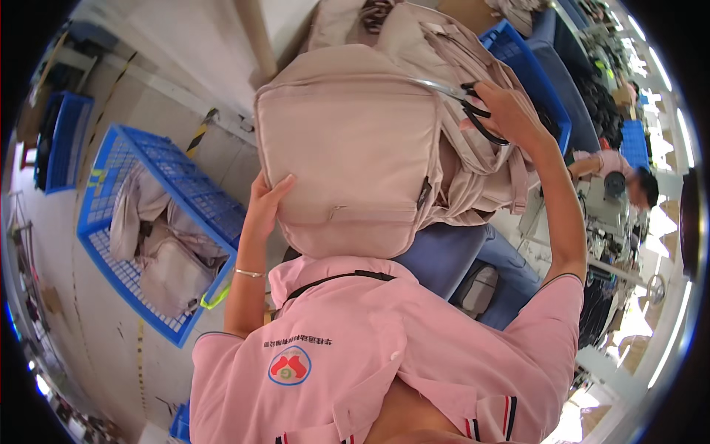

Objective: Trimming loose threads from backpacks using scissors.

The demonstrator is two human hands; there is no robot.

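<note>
A beige-pink fabric backpack lies in front of me with its broad padded panel facing up. My left hand grips the panel's lower left edge, thumb on top and the other fingers hidden beneath. In my right hand is a pair of scissors with black handles, my fingers at the loops. Their metal blades point left and lie along the panel's upper right edge, by the seam. Whether the blades touch the fabric, I cannot tell. Loose straps and folds of the same fabric bunch up under my right hand.
To the left, a blue plastic crate on the floor holds similar beige pieces. Another blue crate stands behind the bag at right. A blue-grey padded surface shows below the bag. Far right, another person is among sewing machines.
</note>
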